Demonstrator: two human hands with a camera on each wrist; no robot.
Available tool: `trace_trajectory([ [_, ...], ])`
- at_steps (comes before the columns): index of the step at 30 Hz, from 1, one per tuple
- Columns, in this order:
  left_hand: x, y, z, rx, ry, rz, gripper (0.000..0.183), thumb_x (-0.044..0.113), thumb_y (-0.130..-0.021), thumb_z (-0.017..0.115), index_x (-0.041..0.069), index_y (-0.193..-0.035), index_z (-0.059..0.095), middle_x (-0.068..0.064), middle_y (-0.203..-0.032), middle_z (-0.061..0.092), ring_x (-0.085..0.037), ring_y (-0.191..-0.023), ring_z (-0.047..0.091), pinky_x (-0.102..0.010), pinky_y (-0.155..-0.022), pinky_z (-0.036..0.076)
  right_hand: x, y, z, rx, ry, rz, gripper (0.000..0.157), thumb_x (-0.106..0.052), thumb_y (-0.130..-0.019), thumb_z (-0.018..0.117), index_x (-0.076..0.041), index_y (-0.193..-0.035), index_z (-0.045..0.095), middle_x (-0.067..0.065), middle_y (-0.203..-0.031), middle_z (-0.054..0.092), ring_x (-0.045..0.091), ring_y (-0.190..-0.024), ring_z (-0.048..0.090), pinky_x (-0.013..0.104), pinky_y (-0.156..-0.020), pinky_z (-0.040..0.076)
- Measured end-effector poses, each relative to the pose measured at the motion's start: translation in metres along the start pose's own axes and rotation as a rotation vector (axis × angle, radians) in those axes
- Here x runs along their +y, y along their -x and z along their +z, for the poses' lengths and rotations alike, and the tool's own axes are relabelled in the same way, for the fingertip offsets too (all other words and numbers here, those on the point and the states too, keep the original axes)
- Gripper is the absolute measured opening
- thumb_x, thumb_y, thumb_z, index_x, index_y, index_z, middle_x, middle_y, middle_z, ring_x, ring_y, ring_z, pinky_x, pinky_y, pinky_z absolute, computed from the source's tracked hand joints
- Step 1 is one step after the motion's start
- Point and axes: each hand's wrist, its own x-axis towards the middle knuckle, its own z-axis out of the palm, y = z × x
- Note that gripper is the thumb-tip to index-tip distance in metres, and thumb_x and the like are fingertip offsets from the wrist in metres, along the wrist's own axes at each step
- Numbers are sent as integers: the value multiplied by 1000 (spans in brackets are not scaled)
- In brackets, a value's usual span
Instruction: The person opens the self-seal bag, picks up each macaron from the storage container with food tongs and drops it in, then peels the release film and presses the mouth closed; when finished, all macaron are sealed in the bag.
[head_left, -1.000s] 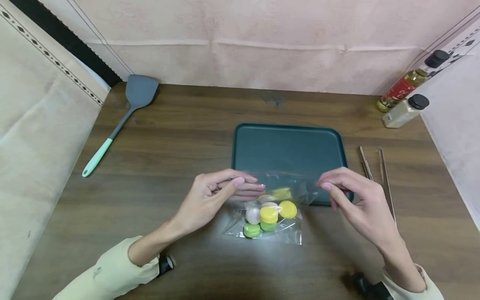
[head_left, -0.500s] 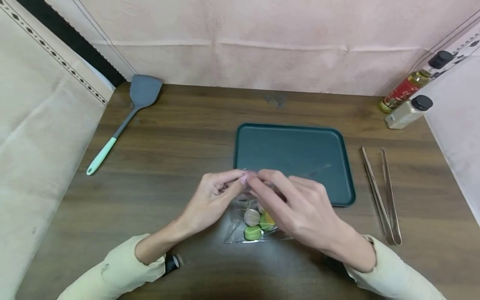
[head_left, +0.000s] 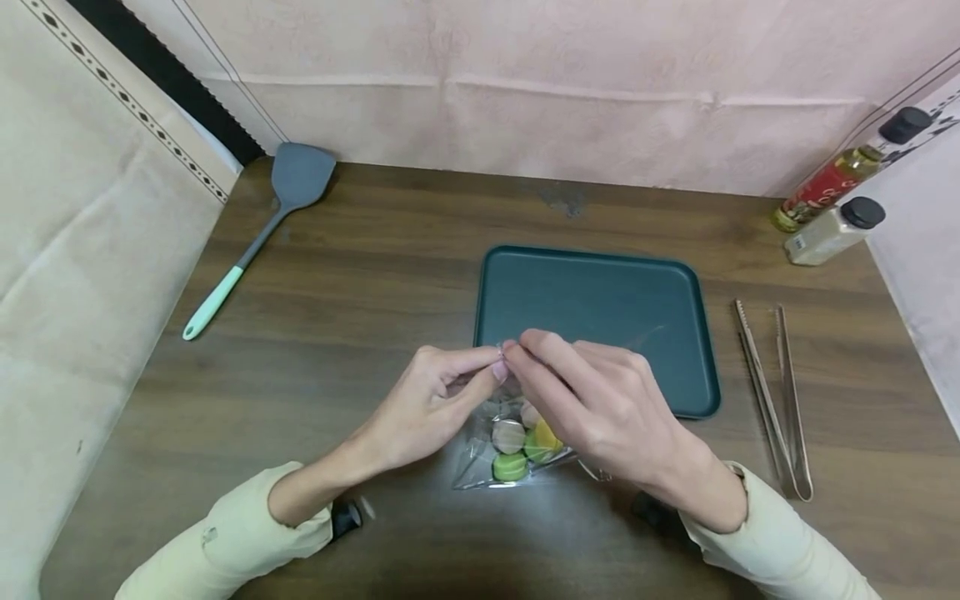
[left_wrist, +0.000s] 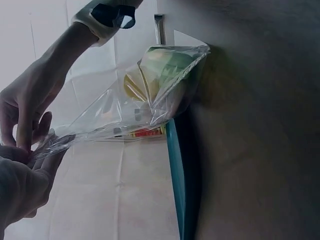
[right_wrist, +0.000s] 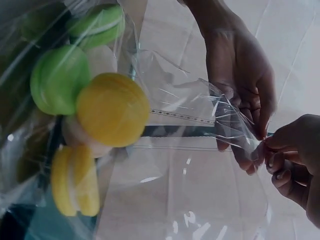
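A clear plastic bag hangs under my two hands, over the table at the tray's front edge. Inside it lie several macarons: a green macaron, a whitish one and yellow ones, such as the yellow macaron large in the right wrist view. My left hand pinches the bag's gathered top between thumb and fingers. Right beside it, my right hand pinches the same top edge, fingertips meeting the left ones. From the head view, my right hand covers part of the bag and macarons.
A dark teal tray lies just behind the hands. Metal tongs are to its right. At the back right stand an oil bottle and a black-capped jar. A grey spatula with a mint handle lies at the left.
From the bag's right side, my right hand has come left to meet my left hand at the bag's top. Over the last half second both hands stay nearly in place.
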Motion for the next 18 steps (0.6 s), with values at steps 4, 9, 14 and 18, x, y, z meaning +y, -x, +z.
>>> trace_trajectory([
  [4,1,0,-1,-2,-60,-4,31,1,-110,58,-8,-136,73,-19,-131,78,-16,-109,78,-29,-97,63,0,-3,-3,-50,10,-30,27,-3,-113,55,7,-107,78,12,-96,72,12,-51,45,23,-46,46],
  [9,-2,-1,-2,-2,-98,7,28,-1,-109,57,-6,-127,78,-13,-108,84,-3,-72,58,-23,-72,56,1,-3,-2,-56,-17,-43,27,-4,-113,53,6,-103,76,10,-94,70,9,-50,39,21,-45,40],
  [14,-3,0,-2,-9,-102,34,24,-3,-107,57,-3,-114,80,-2,-76,70,-2,-63,45,-24,-62,47,1,-4,0,-14,-34,-36,26,2,-108,51,6,-97,74,10,-90,69,9,-49,39,20,-43,38],
  [18,-4,0,-2,-10,-90,55,23,-2,-107,58,-3,-113,80,-4,-80,72,-3,-64,49,-26,-64,50,1,-6,2,50,-92,13,25,5,-104,51,6,-92,73,10,-88,69,12,-51,52,23,-46,49],
])
